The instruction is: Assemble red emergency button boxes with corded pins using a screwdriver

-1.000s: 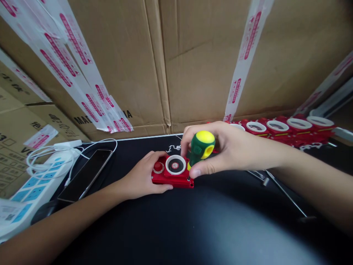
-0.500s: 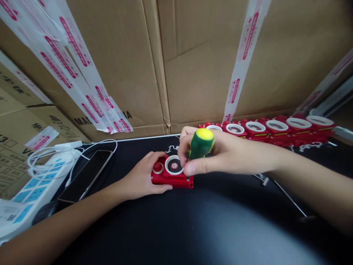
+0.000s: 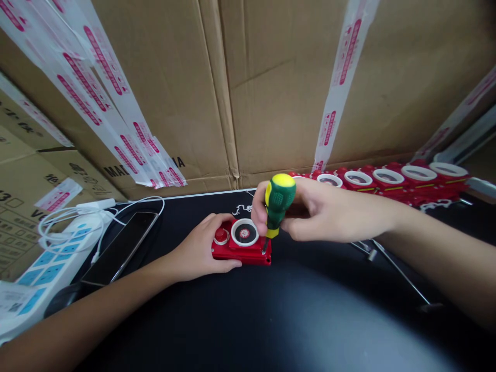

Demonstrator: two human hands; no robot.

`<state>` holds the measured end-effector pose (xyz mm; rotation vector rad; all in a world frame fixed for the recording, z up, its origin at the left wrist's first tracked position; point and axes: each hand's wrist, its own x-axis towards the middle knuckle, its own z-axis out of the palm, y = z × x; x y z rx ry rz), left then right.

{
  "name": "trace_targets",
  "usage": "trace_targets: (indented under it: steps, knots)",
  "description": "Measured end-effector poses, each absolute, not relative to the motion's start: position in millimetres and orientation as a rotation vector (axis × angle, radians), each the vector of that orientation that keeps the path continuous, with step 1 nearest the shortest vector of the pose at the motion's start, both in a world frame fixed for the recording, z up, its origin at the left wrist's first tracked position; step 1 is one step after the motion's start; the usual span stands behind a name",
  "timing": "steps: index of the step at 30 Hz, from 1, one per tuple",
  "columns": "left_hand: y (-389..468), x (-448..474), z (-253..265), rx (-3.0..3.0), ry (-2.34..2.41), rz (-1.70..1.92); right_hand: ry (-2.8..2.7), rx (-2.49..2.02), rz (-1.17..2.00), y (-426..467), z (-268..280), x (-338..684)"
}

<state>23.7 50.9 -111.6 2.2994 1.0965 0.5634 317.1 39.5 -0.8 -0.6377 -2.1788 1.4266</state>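
My left hand is wrapped round the left end of a red box-shaped device lying on the black table. On its top are a white ring with a dark disc and a red knob. My right hand grips a green and yellow screwdriver, tilted slightly, handle up. The shaft's tip meets the front right corner of the device, where a screw seems to sit; I cannot see the tip clearly. A small white chain lies just behind the device.
Several similar red devices stand in a row at the back right. Thin metal rods lie below my right forearm. At left are a phone, a power strip and white cables. Cardboard boxes wall off the back.
My right thumb and fingers have loosened and shifted on the screwdriver, so more of its handle and shaft shows. The handle has moved slightly left. My left hand and the device stay put.
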Motion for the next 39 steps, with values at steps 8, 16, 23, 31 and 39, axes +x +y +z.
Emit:
trace_targets:
  steps: [8, 16, 23, 31, 39]
  knots:
    - [51.7, 22.5, -111.6, 2.354, 1.066, 0.568, -2.282, -0.817, 1.296, 39.5, 6.7, 320.2]
    - [50.4, 22.8, -112.2, 2.330, 1.087, 0.573, -2.182, -0.727, 1.476, 41.0, 13.8, 326.6]
    - [51.3, 23.2, -112.7, 2.341, 1.092, 0.550, -2.256, -0.913, 1.351, 35.2, 13.4, 320.5]
    - [51.1, 24.1, -111.8, 2.331, 1.097, 0.552, -2.231, -0.998, 1.046, 32.3, 21.9, 322.0]
    - [51.5, 23.6, -113.0, 2.307, 1.087, 0.557, -2.325, -0.748, 1.287, 27.0, 28.2, 326.4]
